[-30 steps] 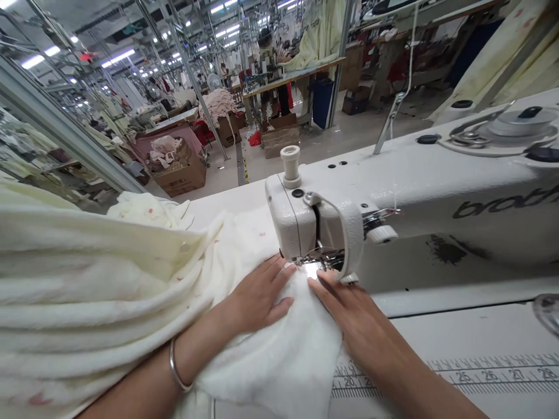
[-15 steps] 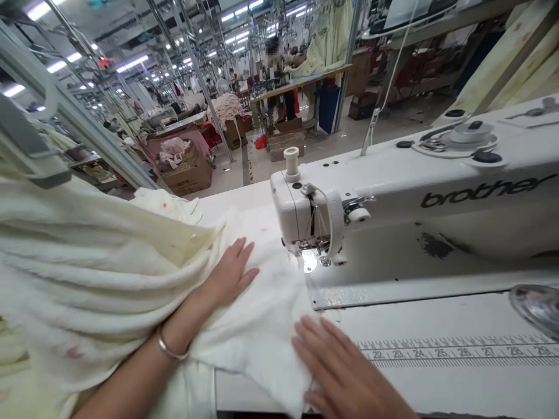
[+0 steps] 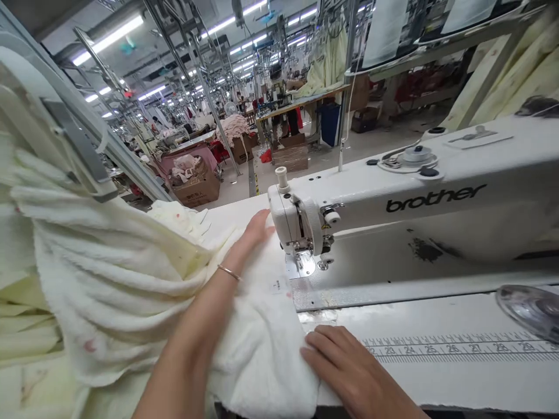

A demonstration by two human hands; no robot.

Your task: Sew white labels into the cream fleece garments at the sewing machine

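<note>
Clock centred on plate (image 3: pixel 308 267), 12 toward far edge of table (image 3: pixel 441 323). Note cloth (image 3: pixel 262 331) on table from 7 to 10 o'clock, edge right at plate; cannot tell of any layer under machine (image 3: pixel 283 215). Find left hand (image 3: pixel 259 228) between 10 and 11 o'clock, over cloth, close beside machine: blurred, fingertips partly hidden, cannot tell if apart or clamped. Find right hand (image 3: pixel 347 364) at 5 o'clock, at cloth's near edge: fingers together, lightly curled, thumb out of sight, cannot tell if pinching.

To do well, in own judgement: smooth from 7 toward 11 o'clock, holding edge straight along plate. Steady near corner with right hand; avoid tugging. Leave slack toward 9 o'clock, probably heavy with folds. Keep left fingertips clear of machine while squaring cloth.

Compared with half a second ago: left hand farther toward 11 o'clock, no longer spread over middle of cloth; right hand again at near edge, now more curled and sharper. Small print (image 3: pixel 278 286) on cloth, at 8 o'clock, now readable as a mark; not seen then.
</note>
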